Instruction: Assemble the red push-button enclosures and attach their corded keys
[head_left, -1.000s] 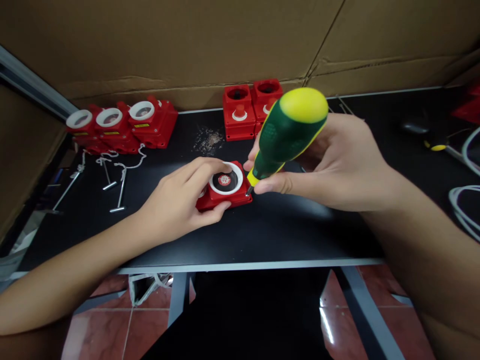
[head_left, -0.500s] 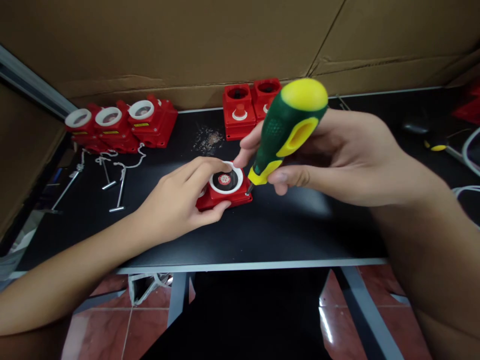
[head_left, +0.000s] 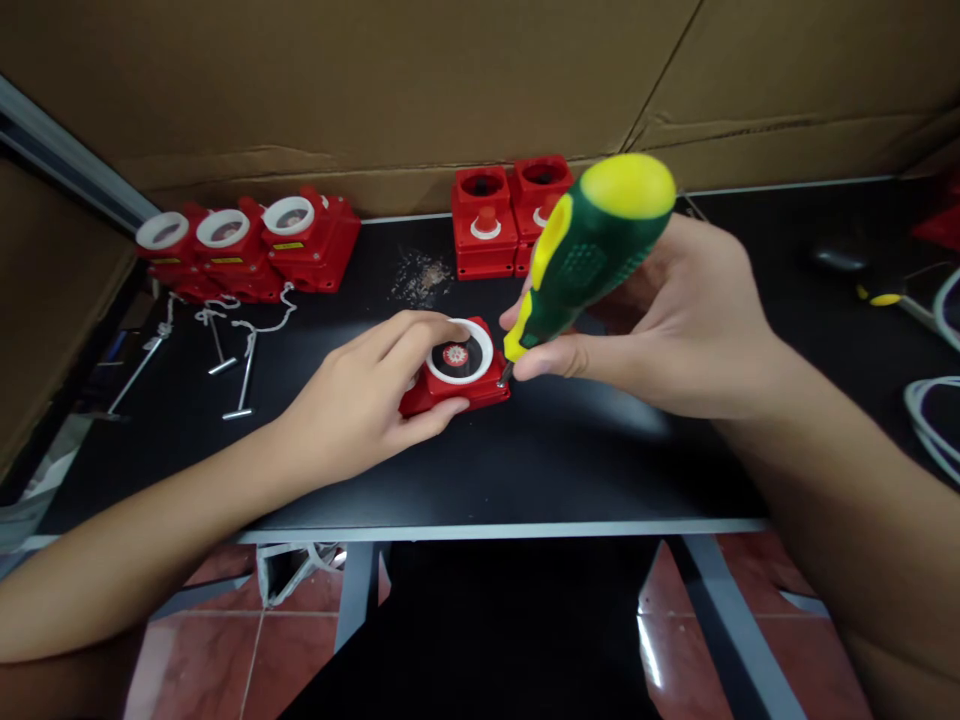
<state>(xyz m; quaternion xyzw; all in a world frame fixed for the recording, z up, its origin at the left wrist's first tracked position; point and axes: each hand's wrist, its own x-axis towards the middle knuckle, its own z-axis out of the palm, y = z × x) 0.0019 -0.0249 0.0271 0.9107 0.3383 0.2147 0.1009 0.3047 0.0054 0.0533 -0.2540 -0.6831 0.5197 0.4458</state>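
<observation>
A red box with a white ring (head_left: 480,393) lies on the black table, a dark disc with a red and white emblem inside its ring. My left hand (head_left: 375,385) grips this box from the left, thumb along the near side and fingers over the ring. In my right hand (head_left: 675,330) is a screwdriver (head_left: 600,255) with a green and yellow handle, tilted. Its tip meets a screw (head_left: 502,383) at the box's right corner. Part of the box is hidden under my left hand.
Several finished-looking red boxes with white rings (head_left: 311,243) stand back left, with small metal T-bars (head_left: 244,385) on cords. Two red boxes without rings (head_left: 486,240) stand at the back middle, near scattered shavings (head_left: 424,278). White cable (head_left: 930,425) and another screwdriver (head_left: 885,299) lie right.
The screwdriver handle has turned within my right hand, its yellow patch now facing left. The tip stays at the screw. My left hand keeps its hold on the box.
</observation>
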